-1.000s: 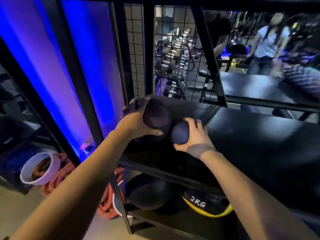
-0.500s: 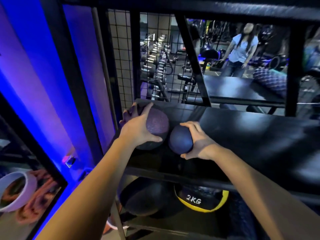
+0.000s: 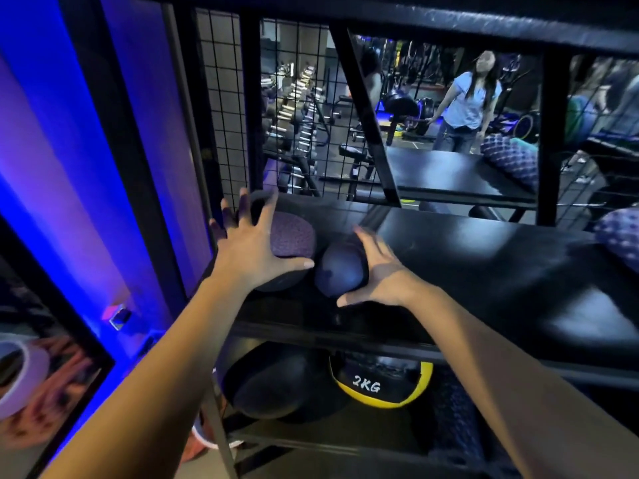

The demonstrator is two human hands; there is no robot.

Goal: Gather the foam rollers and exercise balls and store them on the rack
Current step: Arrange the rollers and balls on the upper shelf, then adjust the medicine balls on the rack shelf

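While the purple ball (image 3: 294, 236) and blue ball (image 3: 340, 271) sat together on the rack shelf (image 3: 449, 243), the left hand (image 3: 249, 250) splayed over one and the right hand (image 3: 383, 271) spread beside the other, maybe barely touching. Looked like release; next needed backing off without nudging them.

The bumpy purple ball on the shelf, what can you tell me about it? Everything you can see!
The bumpy purple ball is round, with a rough pebbled skin that looks rubbery. It sits at the left end of the black rack shelf. The left hand lies spread over its left side, fingers straight. A smooth dark blue ball sits close on its right.
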